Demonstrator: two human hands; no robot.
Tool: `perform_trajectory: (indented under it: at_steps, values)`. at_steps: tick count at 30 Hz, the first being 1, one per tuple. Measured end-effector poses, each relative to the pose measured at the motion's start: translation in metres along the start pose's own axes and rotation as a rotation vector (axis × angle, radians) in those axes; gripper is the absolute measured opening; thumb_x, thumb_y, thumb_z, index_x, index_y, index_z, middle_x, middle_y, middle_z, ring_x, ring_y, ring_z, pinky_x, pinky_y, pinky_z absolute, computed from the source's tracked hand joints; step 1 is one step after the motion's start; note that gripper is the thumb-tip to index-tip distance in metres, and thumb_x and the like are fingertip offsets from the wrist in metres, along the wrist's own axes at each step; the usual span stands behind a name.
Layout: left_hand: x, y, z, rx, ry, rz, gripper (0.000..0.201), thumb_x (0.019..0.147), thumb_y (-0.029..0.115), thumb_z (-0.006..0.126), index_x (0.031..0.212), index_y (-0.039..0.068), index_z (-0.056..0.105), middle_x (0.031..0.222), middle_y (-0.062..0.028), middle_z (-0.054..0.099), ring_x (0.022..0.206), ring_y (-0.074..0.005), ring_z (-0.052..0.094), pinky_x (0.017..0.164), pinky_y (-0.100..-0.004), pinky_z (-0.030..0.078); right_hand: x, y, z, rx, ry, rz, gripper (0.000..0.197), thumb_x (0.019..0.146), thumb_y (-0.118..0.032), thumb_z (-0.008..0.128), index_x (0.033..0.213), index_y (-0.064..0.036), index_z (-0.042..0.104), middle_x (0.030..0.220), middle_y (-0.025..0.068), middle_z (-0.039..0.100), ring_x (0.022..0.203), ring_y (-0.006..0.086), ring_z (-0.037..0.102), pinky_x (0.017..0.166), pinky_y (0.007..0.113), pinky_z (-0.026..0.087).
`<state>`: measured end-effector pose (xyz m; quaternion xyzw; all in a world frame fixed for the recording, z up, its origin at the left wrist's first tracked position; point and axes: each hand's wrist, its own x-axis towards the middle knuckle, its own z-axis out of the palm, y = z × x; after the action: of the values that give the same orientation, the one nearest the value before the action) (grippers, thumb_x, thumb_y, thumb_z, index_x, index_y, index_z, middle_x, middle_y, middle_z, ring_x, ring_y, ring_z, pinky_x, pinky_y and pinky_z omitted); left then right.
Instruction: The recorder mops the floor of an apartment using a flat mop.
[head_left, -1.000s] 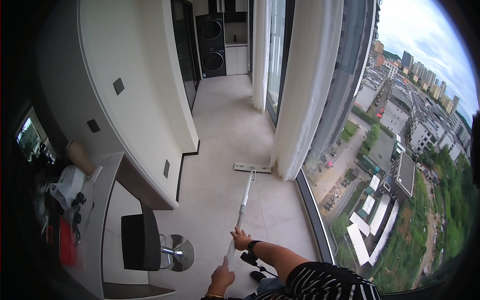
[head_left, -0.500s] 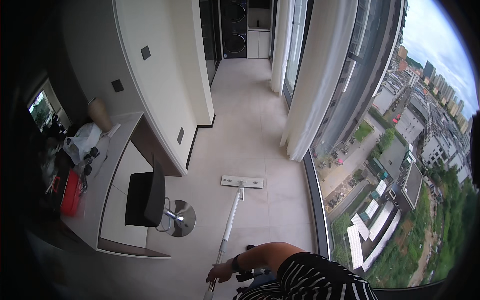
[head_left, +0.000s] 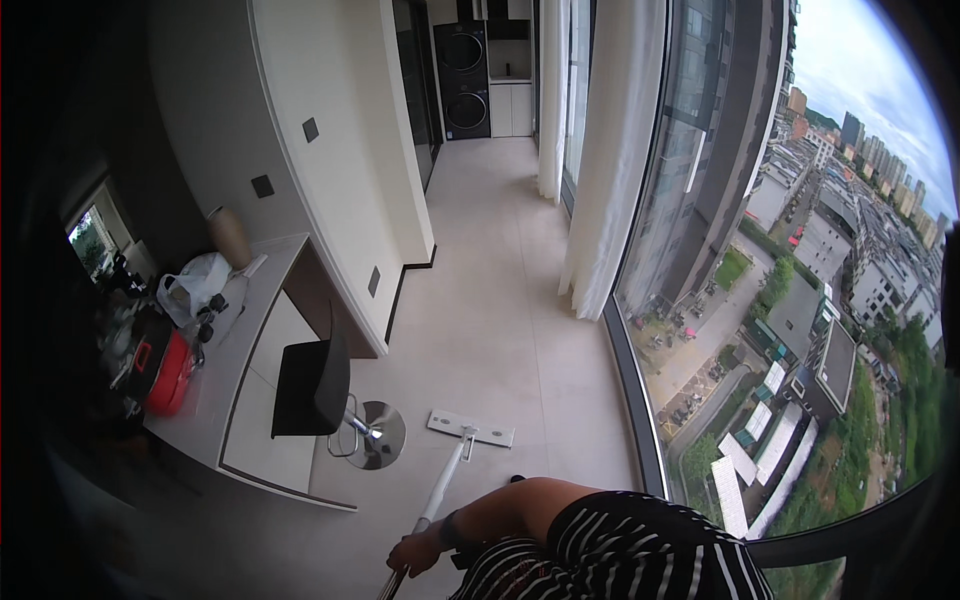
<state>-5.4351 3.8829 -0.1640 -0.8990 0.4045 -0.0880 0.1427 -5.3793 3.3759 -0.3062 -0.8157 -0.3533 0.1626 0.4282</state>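
1. Mop head (head_left: 480, 432) lay on the pale floor (head_left: 490, 300), ahead of my right hand (head_left: 415, 553) and somewhat to its right, apart from it, with the pole (head_left: 437, 497) linking the two.
2. My right hand was curled closed around that pole at the lower edge of the view; the palm side was hidden, so I could not tell how tightly I gripped.
3. The pole's long axis ran forward and rightward from my fist, slanting down to the joint midway along the mop head.
4. The head's own long axis lay crosswise, roughly square to the pole, its right end a little nearer me.
5. Its left end was near the round stool base (head_left: 385, 447) without touching; the dark window frame (head_left: 637, 430) stood well apart on the right.
6. My left hand was out of view, so I could not tell its state.
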Motion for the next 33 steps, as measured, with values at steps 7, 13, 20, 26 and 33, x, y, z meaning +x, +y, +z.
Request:
perform_trajectory:
  at_steps: [7,13,20,26,33]
  values:
    - [0.241,0.158,-0.144,-0.863,-0.338,-0.224,0.055,0.075,0.021,0.07,0.124,0.002,0.052,0.106,-0.0231,0.061,0.09,-0.0324,0.06,0.079,-0.0383,0.047,-0.078,0.096,-0.041,-0.264,-0.084,0.407,0.018,0.075,-0.014,0.063,0.092,-0.0116,0.057,0.092,0.0056,0.061,0.091,0.0256,0.06,0.076,0.041,0.046]
    - [0.339,0.212,-0.084,-0.962,-0.175,-0.178,0.04,0.078,0.02,0.065,0.112,0.002,0.06,0.096,-0.0218,0.064,0.089,-0.0335,0.063,0.076,-0.0387,0.048,-0.135,0.147,-0.094,-0.218,0.106,0.797,0.035,0.074,-0.013,0.059,0.108,-0.0061,0.057,0.109,0.0134,0.059,0.11,0.0299,0.052,0.088,0.043,0.047]
    - [0.482,0.285,-0.086,-0.875,-0.226,-0.131,0.039,0.071,0.021,0.067,0.105,0.003,0.062,0.085,-0.0187,0.065,0.08,-0.0344,0.063,0.073,-0.0407,0.05,-0.215,0.17,-0.161,-0.224,0.429,0.91,0.056,0.074,-0.016,0.063,0.125,-0.0067,0.042,0.137,0.0144,0.033,0.13,0.0309,0.03,0.099,0.05,0.038]
    - [0.59,0.334,-0.092,-0.911,-0.146,-0.022,0.042,0.073,0.019,0.066,0.112,0.003,0.06,0.09,-0.021,0.064,0.085,-0.035,0.063,0.074,-0.0393,0.049,-0.31,0.213,-0.241,-0.125,0.552,0.923,0.07,0.076,-0.014,0.063,0.138,-0.0106,0.029,0.143,0.0193,0.023,0.129,0.036,0.033,0.103,0.044,0.035]
    - [0.698,0.325,-0.106,-0.736,-0.28,-0.155,0.034,0.081,0.03,0.061,0.107,0.008,0.063,0.092,-0.0208,0.064,0.087,-0.0389,0.06,0.076,-0.0426,0.047,-0.463,0.262,-0.366,-0.23,0.658,1.277,0.065,0.08,-0.021,0.061,0.137,-0.0108,0.031,0.145,0.021,0.018,0.124,0.0387,0.038,0.101,0.043,0.037]
